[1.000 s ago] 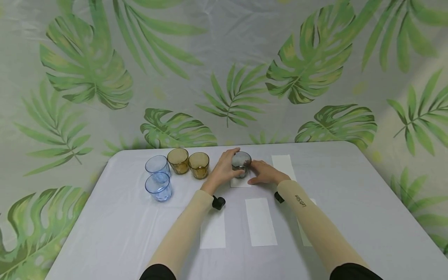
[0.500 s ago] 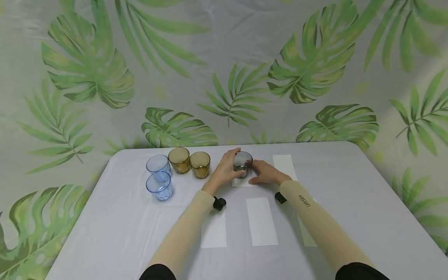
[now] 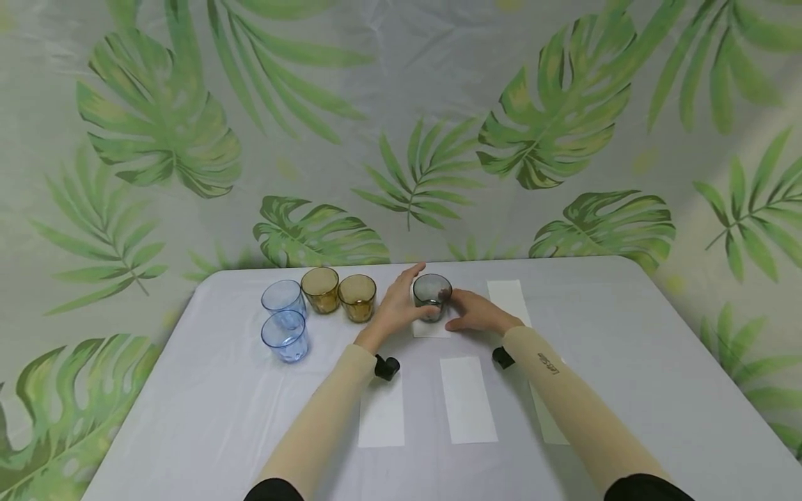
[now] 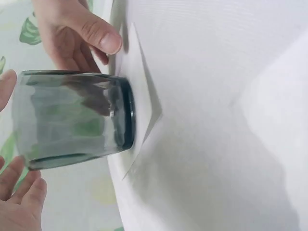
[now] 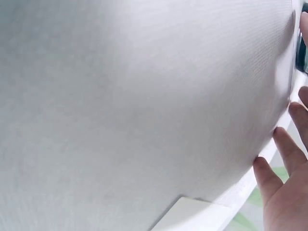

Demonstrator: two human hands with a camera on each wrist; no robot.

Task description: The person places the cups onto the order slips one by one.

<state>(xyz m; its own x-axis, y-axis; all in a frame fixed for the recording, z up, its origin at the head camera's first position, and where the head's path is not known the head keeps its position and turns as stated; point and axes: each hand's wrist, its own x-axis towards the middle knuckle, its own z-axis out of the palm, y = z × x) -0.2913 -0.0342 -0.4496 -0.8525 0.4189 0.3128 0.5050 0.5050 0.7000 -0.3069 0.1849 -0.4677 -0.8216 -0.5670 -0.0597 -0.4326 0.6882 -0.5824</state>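
A smoky grey glass tumbler [image 3: 429,287] stands upright on a white paper card [image 3: 432,332] near the table's back edge. My left hand [image 3: 395,306] is spread around its left side. In the left wrist view, the left thumb [image 4: 6,88] is clear of the tumbler, while the fingers [image 4: 34,195] lie close to its rim; whether they touch it, I cannot tell. On the other side, my right hand [image 3: 481,312] lies beside the tumbler with relaxed fingers [image 5: 288,149] resting on the tablecloth. Contact between this hand and the tumbler is hidden.
To the left stand two amber tumblers [image 3: 358,298] and two blue tumblers [image 3: 285,337]. More white cards lie on the table, including one at front centre [image 3: 468,400], one at front left [image 3: 382,414] and one at back right [image 3: 509,298].
The tumbler has shifted very slightly left. My left hand and wrist have moved a little left and its grip has loosened around the tumbler. My right hand stays almost in place.
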